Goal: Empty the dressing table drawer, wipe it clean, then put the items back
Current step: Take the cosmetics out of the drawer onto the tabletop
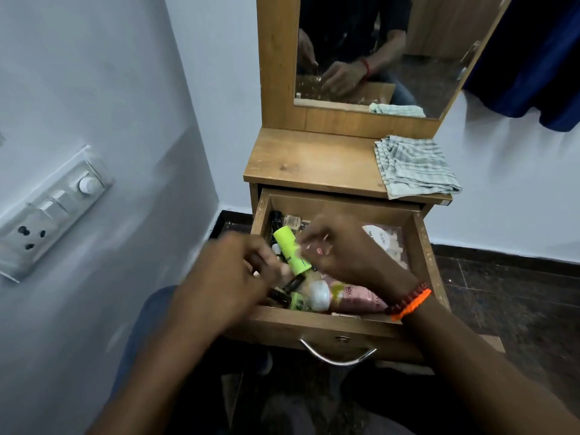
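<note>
The wooden drawer (422, 246) of the dressing table is pulled out and holds several toiletries. A neon green tube (290, 248) is raised and tilted above them, between my two hands. My left hand (226, 277) curls its fingers around the tube's lower end. My right hand (348, 252), with red and orange bracelets at the wrist, is bent over the drawer, fingertips touching the tube's right side; blur hides its grip. A pink bottle with a white cap (348, 298) lies at the front. A white round tub (381, 237) sits at the back right. A striped cloth (414, 166) lies folded on the table top (314, 161).
The mirror (376, 42) above the top reflects my hands. A wall with a switchboard (53, 211) is close on the left. A dark blue curtain (533, 58) hangs at the upper right. The metal drawer handle (337, 356) faces my knees. Dark floor tiles lie to the right.
</note>
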Motion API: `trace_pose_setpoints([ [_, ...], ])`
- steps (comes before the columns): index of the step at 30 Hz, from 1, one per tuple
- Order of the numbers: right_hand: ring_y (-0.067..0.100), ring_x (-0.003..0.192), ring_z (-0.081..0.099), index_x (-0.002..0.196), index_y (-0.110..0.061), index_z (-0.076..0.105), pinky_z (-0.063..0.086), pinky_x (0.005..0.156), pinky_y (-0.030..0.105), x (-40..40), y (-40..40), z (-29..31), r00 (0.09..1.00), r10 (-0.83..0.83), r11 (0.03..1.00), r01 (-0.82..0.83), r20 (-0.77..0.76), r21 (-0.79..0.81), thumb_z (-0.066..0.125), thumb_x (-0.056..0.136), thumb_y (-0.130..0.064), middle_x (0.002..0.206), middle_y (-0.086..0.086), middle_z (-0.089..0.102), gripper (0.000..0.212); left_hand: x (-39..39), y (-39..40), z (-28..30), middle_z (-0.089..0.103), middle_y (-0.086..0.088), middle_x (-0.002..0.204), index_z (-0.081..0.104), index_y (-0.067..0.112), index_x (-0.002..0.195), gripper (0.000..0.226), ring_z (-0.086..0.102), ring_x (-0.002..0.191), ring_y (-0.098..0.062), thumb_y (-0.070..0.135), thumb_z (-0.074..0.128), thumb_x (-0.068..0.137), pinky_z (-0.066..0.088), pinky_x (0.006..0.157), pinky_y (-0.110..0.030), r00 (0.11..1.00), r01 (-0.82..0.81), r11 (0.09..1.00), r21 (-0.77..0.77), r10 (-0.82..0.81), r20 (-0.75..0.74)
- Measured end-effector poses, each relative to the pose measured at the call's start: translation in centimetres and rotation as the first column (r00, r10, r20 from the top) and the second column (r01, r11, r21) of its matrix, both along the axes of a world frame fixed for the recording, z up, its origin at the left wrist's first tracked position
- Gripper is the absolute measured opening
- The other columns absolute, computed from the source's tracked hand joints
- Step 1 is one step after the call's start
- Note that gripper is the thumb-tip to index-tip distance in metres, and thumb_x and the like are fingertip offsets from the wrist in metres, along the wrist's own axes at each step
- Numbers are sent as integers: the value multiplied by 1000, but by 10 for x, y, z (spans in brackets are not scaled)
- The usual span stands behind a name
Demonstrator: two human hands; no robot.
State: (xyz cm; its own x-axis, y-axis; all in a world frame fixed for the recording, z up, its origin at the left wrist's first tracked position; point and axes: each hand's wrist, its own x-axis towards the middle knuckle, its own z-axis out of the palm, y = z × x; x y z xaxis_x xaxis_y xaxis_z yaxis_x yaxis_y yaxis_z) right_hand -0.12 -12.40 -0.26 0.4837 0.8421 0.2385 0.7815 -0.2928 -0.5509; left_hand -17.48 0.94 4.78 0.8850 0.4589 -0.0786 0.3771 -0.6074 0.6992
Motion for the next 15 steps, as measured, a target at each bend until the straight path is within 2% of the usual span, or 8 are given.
trace_pose_setpoints([
  [2, -1, 69, 64, 90, -15, 81, 50, 63, 14, -15, 8, -5, 981, 156, 980, -168, -115, -110, 76, 83, -9, 82, -10, 74, 11, 8, 22, -10, 71, 17, 65, 73, 29, 72, 15, 64, 53, 3, 32, 85, 80, 52, 59, -23, 998, -54, 991, 121, 58, -32],
  [4, -3, 70, 63, 92, -19, 81, 47, 62, 11, -25, 13, -8, 962, 191, 958, -226, -197, -175, 78, 84, -17, 81, -11, 74, 9, 13, 33, -27, 68, 17, 71, 72, 31, 74, 15, 63, 61, 1, 30, 86, 78, 58, 65, -31, 993, -46, 976, 212, 67, -94],
  [8, -11, 69, 57, 97, -18, 77, 44, 59, 7, -29, 16, -14, 960, 173, 940, -228, -222, -255, 82, 83, -29, 75, -15, 63, 18, 19, 33, -46, 60, 13, 86, 75, 33, 91, 19, 63, 79, -11, 32, 86, 75, 58, 71, -38, 994, 53, 939, 341, -17, -108],
  [12, -14, 68, 57, 96, -17, 77, 42, 57, 5, -29, 17, -19, 953, 170, 932, -238, -250, -274, 81, 86, -30, 82, -11, 69, 17, 21, 29, -51, 51, 15, 85, 72, 30, 82, 19, 58, 78, -9, 40, 86, 74, 53, 65, -32, 989, 79, 911, 405, -21, -145],
  [15, -9, 65, 60, 92, -17, 77, 42, 54, 8, -28, 18, -19, 942, 148, 932, -235, -302, -276, 79, 88, -31, 74, -10, 69, 15, 21, 28, -50, 51, 15, 85, 71, 28, 84, 22, 58, 78, -9, 43, 85, 75, 54, 67, -32, 985, 79, 906, 417, -7, -171],
])
